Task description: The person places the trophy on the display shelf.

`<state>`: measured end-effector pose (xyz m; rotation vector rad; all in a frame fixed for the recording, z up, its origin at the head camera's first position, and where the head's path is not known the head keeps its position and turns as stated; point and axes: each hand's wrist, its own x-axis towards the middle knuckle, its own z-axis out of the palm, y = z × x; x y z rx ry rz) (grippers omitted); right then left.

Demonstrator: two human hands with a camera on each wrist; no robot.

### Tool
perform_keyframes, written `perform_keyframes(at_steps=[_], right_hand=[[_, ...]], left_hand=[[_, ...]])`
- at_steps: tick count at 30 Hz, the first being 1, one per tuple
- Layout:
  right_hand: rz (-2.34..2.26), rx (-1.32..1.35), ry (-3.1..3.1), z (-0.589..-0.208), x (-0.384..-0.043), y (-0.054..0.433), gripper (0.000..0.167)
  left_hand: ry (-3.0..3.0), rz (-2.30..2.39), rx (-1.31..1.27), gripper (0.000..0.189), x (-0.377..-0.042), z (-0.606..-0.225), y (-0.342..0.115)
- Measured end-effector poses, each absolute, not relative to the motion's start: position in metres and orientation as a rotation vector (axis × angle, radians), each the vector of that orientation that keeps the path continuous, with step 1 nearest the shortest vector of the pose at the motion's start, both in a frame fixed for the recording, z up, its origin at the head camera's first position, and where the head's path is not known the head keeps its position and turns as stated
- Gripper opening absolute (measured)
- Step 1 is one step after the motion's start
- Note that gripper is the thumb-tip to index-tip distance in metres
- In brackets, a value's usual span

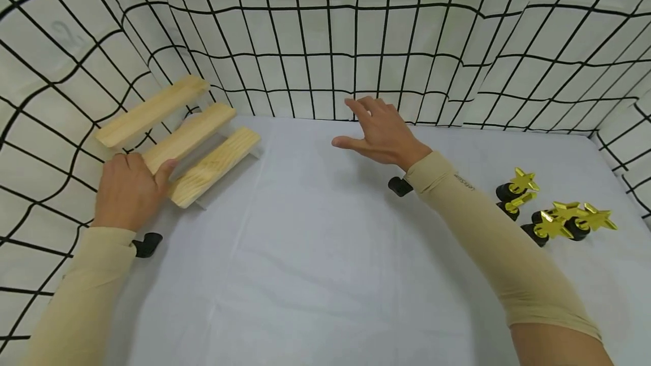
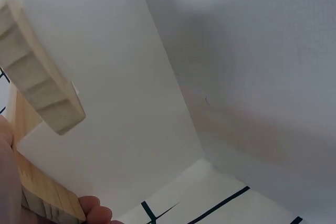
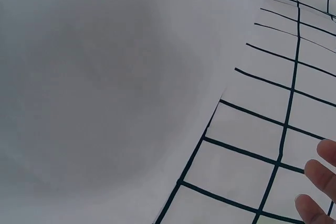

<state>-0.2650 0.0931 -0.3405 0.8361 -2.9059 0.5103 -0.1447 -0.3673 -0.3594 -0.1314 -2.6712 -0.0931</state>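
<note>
At the left stands a tiered rack with three pale wooden slats [image 1: 190, 134], set in steps. My left hand [image 1: 127, 191] grips the near end of its middle slat, thumb on top. In the left wrist view the fingertips [image 2: 97, 211] curl under a wooden slat end [image 2: 52, 198], beside a white side panel [image 2: 121, 82]. Another slat [image 2: 42, 72] shows its grained end above. My right hand [image 1: 381, 131] hovers over the white cloth near the back grid, fingers spread and holding nothing. In the right wrist view only some fingertips [image 3: 317, 177] show.
Several gold star trophies [image 1: 554, 225] with black bases lie clustered on the white cloth [image 1: 305, 253] at the right. Black wire grid [image 1: 330, 55] over white sheeting walls the back, left and right sides. The rack stands close to the left grid.
</note>
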Motion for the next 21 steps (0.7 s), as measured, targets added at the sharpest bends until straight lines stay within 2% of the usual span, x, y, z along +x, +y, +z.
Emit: perform_keyframes(at_steps=[5,14,21], right_hand=[[0.481,0.877,-2.908,-0.341,-0.269,0.08,0.096],[0.351,0.984,-2.892,-0.326,-0.277,0.046,0.101],[0.34,1.023,-2.905,-0.324,-0.278,0.019,0.1]], left_hand=[[-2.681,0.0,-0.24,0.073,-0.15,-0.359,-0.376],[-2.852,-0.034,-0.274,0.076,-0.166,-0.352,-0.391],[-2.833,-0.074,-0.392,0.072,-0.176,-0.354,-0.392]])
